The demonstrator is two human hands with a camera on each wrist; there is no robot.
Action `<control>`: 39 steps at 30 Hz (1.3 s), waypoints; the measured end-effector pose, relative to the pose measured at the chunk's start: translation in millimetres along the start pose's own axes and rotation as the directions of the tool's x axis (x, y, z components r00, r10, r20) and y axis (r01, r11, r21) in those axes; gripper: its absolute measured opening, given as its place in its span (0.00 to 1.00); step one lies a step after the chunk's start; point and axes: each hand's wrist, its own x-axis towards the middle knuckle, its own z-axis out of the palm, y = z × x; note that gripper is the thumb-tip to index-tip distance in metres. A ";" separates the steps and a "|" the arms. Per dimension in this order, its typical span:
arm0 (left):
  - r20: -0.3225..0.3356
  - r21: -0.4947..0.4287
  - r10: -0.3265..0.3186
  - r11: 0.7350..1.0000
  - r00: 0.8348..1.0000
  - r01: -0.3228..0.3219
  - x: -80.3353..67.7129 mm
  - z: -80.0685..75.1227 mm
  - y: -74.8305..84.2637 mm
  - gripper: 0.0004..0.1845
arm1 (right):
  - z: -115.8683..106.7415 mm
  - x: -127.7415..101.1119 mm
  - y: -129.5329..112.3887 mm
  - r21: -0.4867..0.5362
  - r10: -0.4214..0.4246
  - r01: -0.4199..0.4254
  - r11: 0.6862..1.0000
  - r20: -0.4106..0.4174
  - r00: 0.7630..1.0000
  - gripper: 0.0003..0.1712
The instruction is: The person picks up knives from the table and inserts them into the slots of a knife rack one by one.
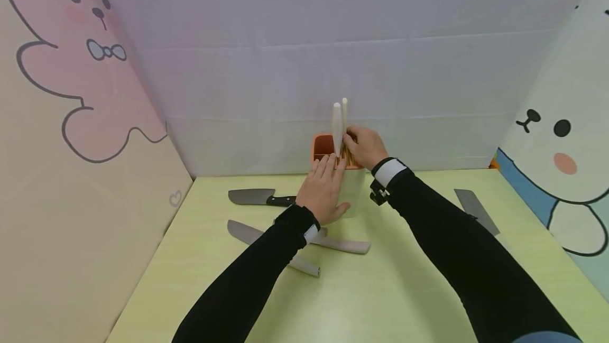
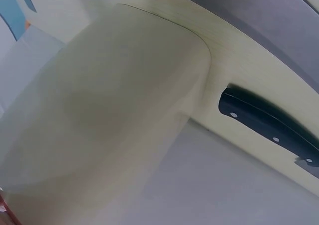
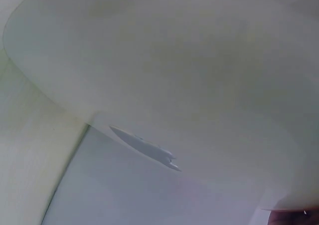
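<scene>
A knife block (image 1: 353,187) with a pale body and an orange top stands by the back wall; its side fills both wrist views. My left hand (image 1: 323,187) lies against its front with the fingers extended, fingertips at the rim. At the right rim is my right hand (image 1: 366,146), fingers bent close to thin tan sticks (image 1: 349,159); whether it pinches one cannot be made out. A thick white handle (image 1: 337,126) and a slimmer pale handle (image 1: 344,108) stick up from the block beside these fingers.
A black-handled knife (image 1: 254,196) lies left of the block. Two pale-handled knives (image 1: 344,246) (image 1: 304,267) lie crossed in front, partly under the left arm. A broad blade (image 1: 476,210) lies at right, partly behind the right sleeve. Walls border the table.
</scene>
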 end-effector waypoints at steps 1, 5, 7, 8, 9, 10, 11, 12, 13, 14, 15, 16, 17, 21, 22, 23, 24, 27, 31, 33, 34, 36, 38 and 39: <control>-0.006 -0.005 0.002 1.000 1.000 -0.002 0.1 0.0 0.1 0.56 | 0.0 -0.2 -0.1 -0.002 0.001 -0.001 1.000 0.000 1.000 0.16; -0.015 -0.002 0.007 1.000 1.000 -0.007 0.6 -0.4 0.0 0.56 | -0.6 -0.7 -0.7 -0.009 0.006 -0.006 1.000 0.002 1.000 0.17; -0.014 0.003 0.007 1.000 1.000 -0.007 0.7 -0.7 0.1 0.56 | -0.8 -0.8 -0.9 -0.011 0.008 -0.008 1.000 0.004 1.000 0.17; -0.011 0.006 0.006 1.000 1.000 -0.006 0.8 -0.8 0.1 0.56 | -0.9 -0.8 -0.9 -0.010 0.009 -0.009 1.000 0.006 1.000 0.18; -0.008 0.010 0.006 1.000 1.000 -0.006 1.0 -1.1 0.2 0.56 | -0.9 -0.8 -0.8 -0.008 0.010 -0.010 1.000 0.008 1.000 0.18; -0.004 0.013 0.004 1.000 1.000 -0.004 1.1 -1.3 0.3 0.57 | -0.9 -0.9 -0.6 -0.006 0.012 -0.012 1.000 0.009 1.000 0.18; 0.001 0.017 0.002 1.000 1.000 -0.002 1.3 -1.3 0.4 0.56 | -0.9 -0.9 -0.4 -0.004 0.014 -0.014 1.000 0.011 1.000 0.18; 0.005 0.020 0.001 1.000 1.000 -0.001 1.5 -1.3 0.5 0.57 | -0.7 -0.8 0.0 -0.003 0.015 -0.015 1.000 0.012 1.000 0.19; 0.008 0.022 -0.001 1.000 1.000 0.001 1.7 -1.3 0.6 0.57 | -0.7 -0.8 0.2 -0.002 0.016 -0.016 1.000 0.013 1.000 0.19; 0.012 0.024 -0.004 1.000 1.000 0.003 1.8 -1.3 0.7 0.57 | -0.6 -1.0 0.2 -0.001 0.017 -0.017 1.000 0.014 1.000 0.19; 0.014 0.026 -0.005 1.000 1.000 0.005 1.8 -1.4 0.9 0.57 | -0.6 -1.1 0.4 0.000 0.018 -0.018 1.000 0.014 1.000 0.19; 0.015 0.025 -0.007 1.000 1.000 0.006 1.9 -1.2 1.0 0.57 | -0.4 -1.1 0.6 0.001 0.019 -0.019 1.000 0.014 1.000 0.19; 0.014 0.025 -0.007 1.000 1.000 0.006 1.8 -0.9 1.1 0.57 | -0.2 -1.2 0.9 0.002 0.020 -0.020 1.000 0.013 1.000 0.19; 0.009 0.030 -0.005 1.000 1.000 0.004 1.6 0.2 1.0 0.57 | 1.0 -1.4 2.4 0.015 0.022 -0.022 1.000 0.005 1.000 0.20; 0.007 0.033 -0.004 0.999 1.000 0.004 1.6 0.5 0.9 0.57 | 1.4 -1.4 3.0 0.018 0.024 -0.024 1.000 0.003 1.000 0.21; 0.007 0.035 -0.004 0.999 1.000 0.004 1.4 0.7 0.9 0.57 | 1.7 -1.3 3.6 0.019 0.024 -0.024 1.000 -0.001 1.000 0.21; 0.007 0.035 -0.004 0.999 1.000 0.004 1.4 1.0 1.0 0.57 | 2.0 -1.4 4.2 0.022 0.026 -0.025 0.999 -0.004 1.000 0.21; 0.008 0.028 -0.007 1.000 1.000 0.007 1.2 1.6 1.1 0.57 | 2.7 -1.4 5.6 0.027 0.030 -0.030 0.999 -0.010 1.000 0.21; 0.016 0.011 -0.011 1.000 1.000 0.011 1.0 1.8 1.3 0.57 | 1.7 -3.3 7.2 0.034 0.026 -0.026 0.999 -0.016 1.000 0.22; 0.026 0.010 -0.011 1.000 1.000 0.011 0.6 1.3 1.2 0.57 | -0.7 -5.5 8.5 0.041 0.017 -0.016 0.999 -0.024 1.000 0.23; 0.029 0.003 -0.010 1.000 1.000 0.010 0.6 0.8 1.3 0.57 | -3.3 -7.2 9.3 0.042 0.013 -0.012 0.999 -0.029 0.999 0.23; 0.036 -0.007 -0.007 1.000 0.999 0.007 0.2 -0.3 1.0 0.57 | -9.7 -11.4 12.4 0.054 0.005 -0.002 0.999 -0.043 0.999 0.23; 0.037 -0.019 -0.002 1.000 0.999 0.003 -0.6 -1.1 -0.2 0.56 | -17.6 -16.5 17.5 0.054 0.001 0.003 0.999 -0.060 0.998 0.24; 0.037 -0.026 0.000 1.000 0.999 0.001 -1.1 -1.3 -1.3 0.56 | -21.7 -19.2 20.8 0.056 0.003 0.001 0.998 -0.069 0.998 0.24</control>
